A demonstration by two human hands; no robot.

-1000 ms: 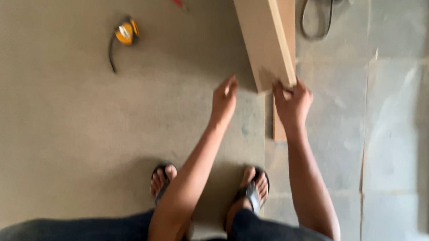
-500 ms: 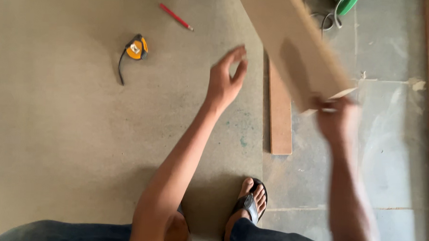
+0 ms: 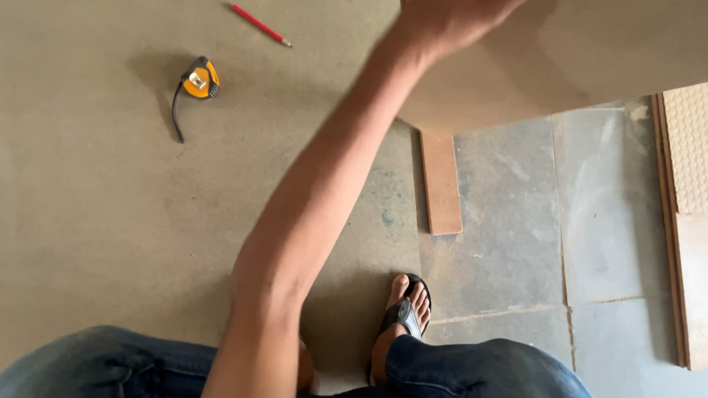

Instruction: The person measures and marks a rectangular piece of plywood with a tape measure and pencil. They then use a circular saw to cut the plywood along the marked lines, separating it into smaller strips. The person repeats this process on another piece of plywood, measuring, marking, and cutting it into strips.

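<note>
Fibreboard (image 3: pixel 583 58) fills the upper right of the view: a large tan panel is raised above the floor, close to the camera, its lower edge running from above the short plank toward the right side. The left hand (image 3: pixel 449 16) is stretched up at the top of the frame and is laid against the panel's near left part; whether its fingers are curled round an edge cannot be told, since they are cut off by the frame. The right hand is not seen.

A bigger sheet of the same brown board (image 3: pixel 91 211) is spread over the floor on the left. On it a yellow and black tape measure (image 3: pixel 198 81) is lying with its dark strap trailing down, and a red pencil (image 3: pixel 260 24) is placed well apart from it, further up. A short wooden plank (image 3: pixel 441 183) is laid beside that sheet's right edge on the grey floor tiles (image 3: pixel 520 230). A sandalled foot (image 3: pixel 403 312) is planted near the sheet's edge. Stacked boards (image 3: pixel 699 222) are seen at the right.
</note>
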